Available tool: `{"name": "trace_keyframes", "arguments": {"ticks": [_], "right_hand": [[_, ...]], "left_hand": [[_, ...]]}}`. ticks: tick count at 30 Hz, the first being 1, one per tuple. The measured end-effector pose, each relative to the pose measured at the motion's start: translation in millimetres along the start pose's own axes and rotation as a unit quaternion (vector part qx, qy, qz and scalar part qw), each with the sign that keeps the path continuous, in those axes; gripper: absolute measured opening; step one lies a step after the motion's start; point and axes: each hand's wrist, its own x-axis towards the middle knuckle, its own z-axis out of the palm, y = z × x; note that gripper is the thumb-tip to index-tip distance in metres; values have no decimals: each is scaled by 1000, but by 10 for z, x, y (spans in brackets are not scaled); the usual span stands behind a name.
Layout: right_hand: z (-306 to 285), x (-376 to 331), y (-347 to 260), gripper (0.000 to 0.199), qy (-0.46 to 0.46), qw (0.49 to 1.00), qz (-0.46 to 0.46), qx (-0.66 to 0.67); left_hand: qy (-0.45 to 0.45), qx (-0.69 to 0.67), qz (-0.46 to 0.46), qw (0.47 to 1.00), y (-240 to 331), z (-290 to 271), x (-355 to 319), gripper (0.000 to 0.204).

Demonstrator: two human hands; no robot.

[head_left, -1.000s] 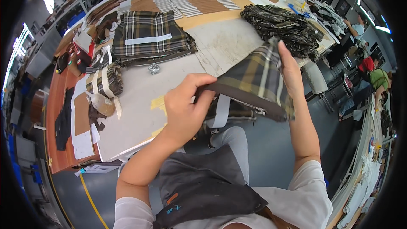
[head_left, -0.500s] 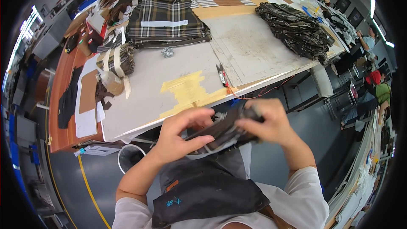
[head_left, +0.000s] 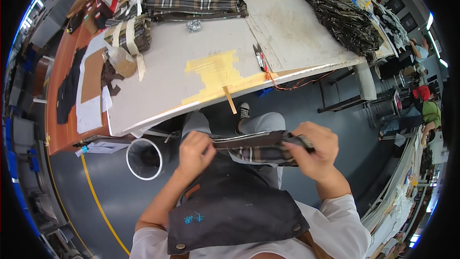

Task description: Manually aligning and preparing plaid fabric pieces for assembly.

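Stretched between my two hands, above my lap, is a piece of dark plaid fabric [head_left: 256, 151] with a plain dark strip along its top edge. My left hand [head_left: 196, 152] pinches its left end, fingers curled closed. At the other end my right hand [head_left: 316, 148] grips the cloth, thumb on top, with a folded bit bunched under the fingers. A dark apron [head_left: 235, 211] covers my front below the fabric. The table edge lies beyond my hands, and neither hand touches it.
On the table [head_left: 167, 62] sit a folded plaid stack [head_left: 191, 0], a crumpled plaid pile [head_left: 340, 19], thread snips [head_left: 259, 57], a plastic bottle [head_left: 122, 61] and a tied fabric bundle [head_left: 129, 36]. A white-rimmed bin [head_left: 144, 159] stands at the left below. People work at the far right.
The fabric was bunched and blurred between my hands; now it is drawn out flat sideways. My left hand has closed on its end. The view has tilted down toward my lap.
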Motion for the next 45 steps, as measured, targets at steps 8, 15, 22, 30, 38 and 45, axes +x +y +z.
{"name": "trace_keyframes", "arguments": {"ticks": [8, 15, 22, 30, 38, 45], "right_hand": [[393, -122, 108, 21, -98, 995, 10, 17], [589, -240, 206, 27, -29, 995, 83, -42], [650, -333, 337, 24, -36, 991, 125, -21], [646, -288, 397, 24, -83, 993, 79, -8], [566, -212, 434, 24, -179, 968, 150, 87], [552, -248, 541, 21, -313, 906, 218, 180]], "left_hand": [[83, -202, 27, 975, 520, -107, 329, 33], [172, -128, -29, 976, 488, 90, 339, 28], [62, -201, -84, 974, 387, 95, 264, 23], [-94, -589, -341, 726, 394, 8, 228, 8], [-157, -794, -364, 461, 311, 124, 52, 22], [-251, -830, -348, 357, 288, 150, -17, 34]]}}
